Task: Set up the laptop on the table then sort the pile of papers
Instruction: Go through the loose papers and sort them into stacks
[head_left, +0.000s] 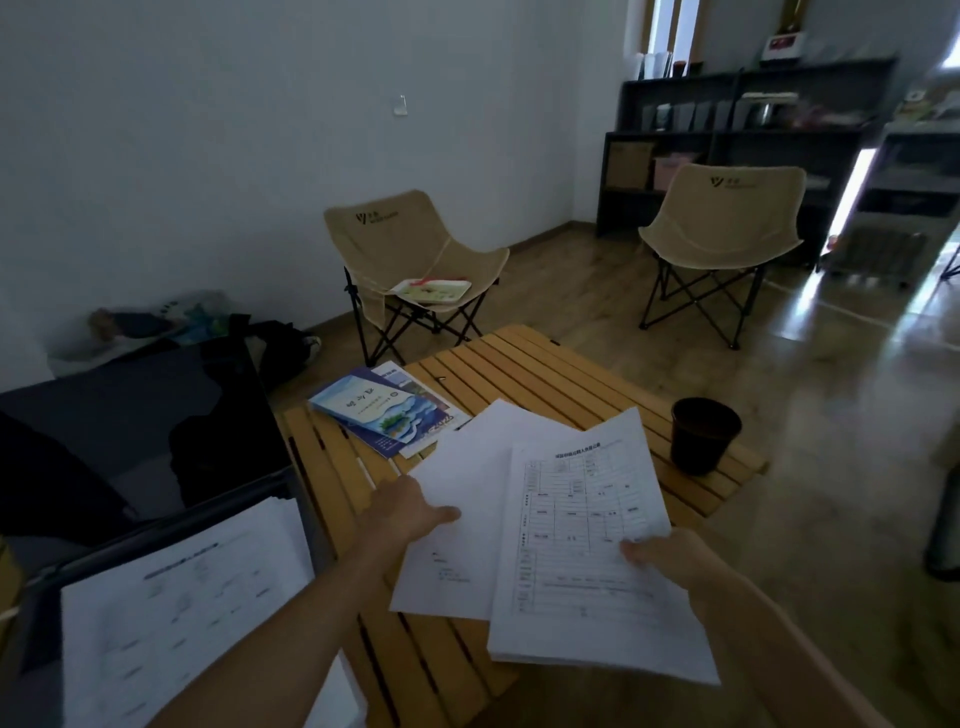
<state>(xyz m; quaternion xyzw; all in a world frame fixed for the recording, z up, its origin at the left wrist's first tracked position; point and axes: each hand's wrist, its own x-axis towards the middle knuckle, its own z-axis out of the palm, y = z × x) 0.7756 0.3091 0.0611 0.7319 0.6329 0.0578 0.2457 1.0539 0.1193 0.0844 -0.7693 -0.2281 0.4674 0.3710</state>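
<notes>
An open laptop (130, 431) with a dark screen stands at the left of the wooden slatted table (545, 374). White printed sheets (176, 613) lie over its keyboard. My left hand (410, 506) pinches the edge of a mostly blank white sheet (462, 499) above the table. My right hand (665, 558) grips a stack of papers (587, 551) whose top sheet is a printed form. The stack overlaps the blank sheet on its right side.
Blue booklets (384, 410) lie on the table beyond the papers. A black cup (704, 434) stands at the table's right edge. Two beige folding chairs (415, 260) (722, 223) stand behind, one holding a tray (431, 290). Dark shelves (737, 130) line the far wall.
</notes>
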